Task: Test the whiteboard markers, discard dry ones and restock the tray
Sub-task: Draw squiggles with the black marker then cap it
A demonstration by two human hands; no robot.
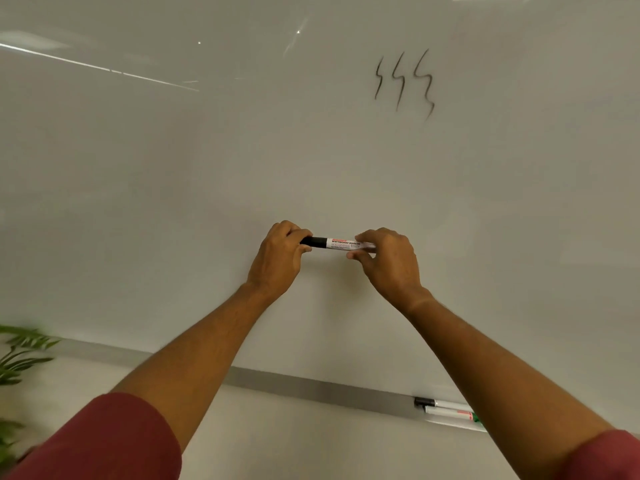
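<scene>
I hold a black whiteboard marker (337,243) level in front of the whiteboard (207,168). My left hand (278,259) grips its black cap end. My right hand (386,263) pinches the white labelled barrel. The cap sits on the marker. Three thin black zigzag strokes (405,83) mark the board at the upper right. On the tray (450,422) at the lower right lie a black-capped marker (440,404) and a green-ended marker (453,414), partly hidden behind my right forearm.
The board's grey bottom rail (277,381) runs across below my arms, with a beige wall under it. A green leafy plant (20,355) stands at the far left edge.
</scene>
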